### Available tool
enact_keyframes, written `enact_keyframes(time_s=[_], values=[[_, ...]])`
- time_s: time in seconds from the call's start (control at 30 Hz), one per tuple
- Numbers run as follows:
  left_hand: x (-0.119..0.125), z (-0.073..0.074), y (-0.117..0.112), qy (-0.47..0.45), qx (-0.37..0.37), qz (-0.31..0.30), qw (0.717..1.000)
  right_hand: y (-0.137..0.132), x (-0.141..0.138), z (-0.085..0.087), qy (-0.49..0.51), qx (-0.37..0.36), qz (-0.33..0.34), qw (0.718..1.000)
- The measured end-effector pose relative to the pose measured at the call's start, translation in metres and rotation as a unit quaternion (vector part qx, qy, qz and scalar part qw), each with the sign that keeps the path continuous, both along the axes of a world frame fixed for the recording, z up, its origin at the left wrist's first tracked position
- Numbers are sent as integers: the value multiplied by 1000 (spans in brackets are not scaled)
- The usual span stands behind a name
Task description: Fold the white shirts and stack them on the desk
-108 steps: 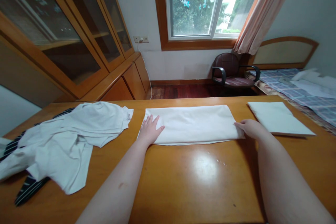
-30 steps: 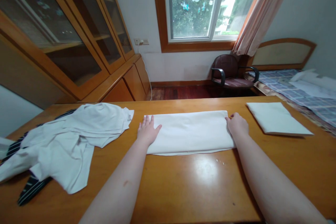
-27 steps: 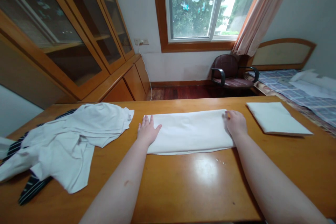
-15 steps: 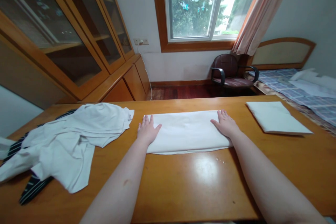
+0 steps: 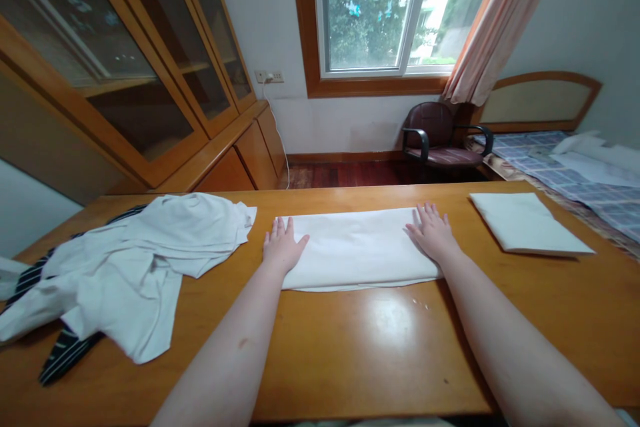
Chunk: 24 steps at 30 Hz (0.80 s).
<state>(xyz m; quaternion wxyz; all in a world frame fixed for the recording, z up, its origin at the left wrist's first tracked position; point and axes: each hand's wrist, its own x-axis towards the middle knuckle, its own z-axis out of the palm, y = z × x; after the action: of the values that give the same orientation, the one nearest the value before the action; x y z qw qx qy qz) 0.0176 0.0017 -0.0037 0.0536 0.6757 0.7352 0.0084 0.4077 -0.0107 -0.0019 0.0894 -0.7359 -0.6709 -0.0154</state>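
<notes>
A white cloth (image 5: 357, 247), folded into a long strip, lies across the middle of the wooden table (image 5: 350, 340). My left hand (image 5: 283, 245) rests flat on its left end, fingers spread, holding nothing. My right hand (image 5: 431, 232) lies flat on its right end, fingers stretched out, also holding nothing.
A rumpled heap of white garments (image 5: 135, 260) over a dark striped piece (image 5: 65, 347) covers the table's left side. A neatly folded white cloth (image 5: 525, 223) sits at the far right. Beyond the table stand a dark chair (image 5: 440, 137), a wooden cabinet (image 5: 125, 67) and a bed (image 5: 575, 167).
The cloth strip is now shorter at its right end than before. My right hand has gone from gripping that end to lying flat on it with fingers spread. My left hand has stayed put.
</notes>
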Motion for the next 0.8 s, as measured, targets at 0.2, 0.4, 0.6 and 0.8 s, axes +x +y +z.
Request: enact_keyframes(time_s=[0.2,0.4,0.6,0.8], values=[[-1,-1,1,-5,4,-1,1000,-14,-71,23,88,50,238,966],[-1,-5,1,-10,11,9,1000,-15,-181,26,91,-22,323,942],[-1,-3,1,-19,5,7,1000,-1,-185,8,78,-76,275,955],[-1,-1,0,-15,0,1,1000,19,-114,-1,33,-94,139,985]])
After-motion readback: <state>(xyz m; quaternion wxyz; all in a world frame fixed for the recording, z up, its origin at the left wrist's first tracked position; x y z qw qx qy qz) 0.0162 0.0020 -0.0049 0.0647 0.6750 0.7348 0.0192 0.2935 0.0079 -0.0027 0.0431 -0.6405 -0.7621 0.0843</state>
